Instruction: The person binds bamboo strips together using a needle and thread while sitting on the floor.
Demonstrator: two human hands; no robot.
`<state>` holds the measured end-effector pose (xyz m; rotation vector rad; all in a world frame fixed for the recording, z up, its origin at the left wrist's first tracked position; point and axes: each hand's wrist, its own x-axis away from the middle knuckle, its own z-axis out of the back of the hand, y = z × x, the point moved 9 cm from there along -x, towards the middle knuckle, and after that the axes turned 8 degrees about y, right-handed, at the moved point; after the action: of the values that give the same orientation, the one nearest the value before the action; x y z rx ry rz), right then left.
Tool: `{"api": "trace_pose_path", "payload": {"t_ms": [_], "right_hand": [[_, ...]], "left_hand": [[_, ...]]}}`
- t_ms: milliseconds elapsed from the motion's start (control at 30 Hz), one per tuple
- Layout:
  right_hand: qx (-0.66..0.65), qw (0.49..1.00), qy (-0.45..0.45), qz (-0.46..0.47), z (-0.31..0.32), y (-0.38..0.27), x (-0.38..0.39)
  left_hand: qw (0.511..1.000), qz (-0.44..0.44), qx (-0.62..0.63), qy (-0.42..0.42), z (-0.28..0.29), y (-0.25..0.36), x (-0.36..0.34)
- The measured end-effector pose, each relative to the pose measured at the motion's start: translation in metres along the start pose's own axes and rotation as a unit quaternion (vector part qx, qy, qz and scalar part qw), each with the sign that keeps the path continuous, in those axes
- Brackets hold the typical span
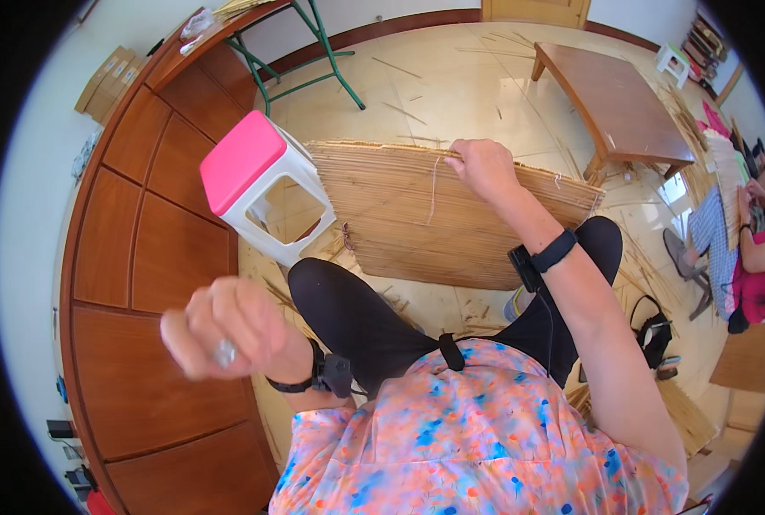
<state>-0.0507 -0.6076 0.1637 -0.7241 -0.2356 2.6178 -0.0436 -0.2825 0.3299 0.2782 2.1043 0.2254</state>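
Note:
A mat of thin straw-coloured stalks [391,206] stands tilted before my knees, its long upper edge away from me. My right hand [484,167] grips that upper edge right of its middle, fingers closed over it. Just left of those fingers, a white thread [433,193] hangs loosely down the mat's face. My left hand [228,330] is raised at the left, apart from the mat. Its fingers are curled in and slightly blurred; whatever they hold, if anything, is hidden. A small dark loop [346,236] lies against the mat's left side.
A white stool with a pink seat [247,163] stands against the mat's left end. Wooden cabinets [168,360] line the left. Behind are a low wooden table [610,99] and green metal legs [322,43]. Loose stalks litter the floor. Another person [747,232] works at far right.

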Motion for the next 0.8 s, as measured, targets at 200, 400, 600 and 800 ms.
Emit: {"api": "trace_pose_path", "payload": {"t_ms": [200, 400, 600, 800], "right_hand": [[-0.058, 0.996, -0.038, 0.050, 0.002, -0.020, 0.013], [-0.069, 0.994, -0.051, 0.063, 0.004, -0.033, 0.017], [-0.094, 0.993, -0.021, 0.066, 0.010, -0.034, 0.028], [-0.087, 0.992, 0.028, 0.086, 0.018, -0.044, 0.042]], "left_hand": [[0.953, 0.156, -0.191, 0.178, 0.073, -0.086, 0.031], [0.824, 0.338, -0.382, 0.246, 0.138, -0.163, 0.113], [0.761, 0.312, -0.502, 0.268, 0.141, -0.205, 0.126], [0.645, 0.042, -0.751, 0.135, 0.107, -0.197, 0.108]]}}
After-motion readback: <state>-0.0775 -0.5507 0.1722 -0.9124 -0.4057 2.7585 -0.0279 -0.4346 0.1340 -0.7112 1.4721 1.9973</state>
